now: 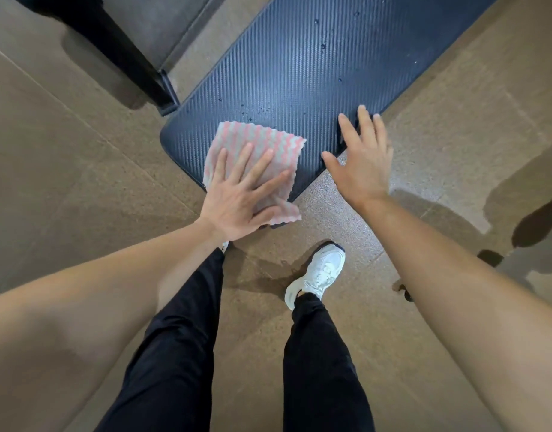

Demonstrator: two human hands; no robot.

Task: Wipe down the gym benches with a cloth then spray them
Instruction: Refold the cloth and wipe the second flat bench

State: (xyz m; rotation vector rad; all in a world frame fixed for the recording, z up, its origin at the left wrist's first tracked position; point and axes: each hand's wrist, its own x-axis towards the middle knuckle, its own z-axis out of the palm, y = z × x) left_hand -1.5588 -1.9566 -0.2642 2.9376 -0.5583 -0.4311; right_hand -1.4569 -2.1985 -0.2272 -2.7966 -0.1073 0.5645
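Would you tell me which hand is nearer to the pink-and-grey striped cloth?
Left. The left hand lies flat on the pink-and-grey striped cloth; the right hand is beside it, at the edge of the dark ribbed bench pad.

A gym. A padded bench covered in dark ribbed vinyl runs from the centre toward 1 o'clock. At 11 o'clock a black frame stands beside a second, grey pad at 12 o'clock. The floor is brown and speckled, and at 5 o'clock is a white trainer.
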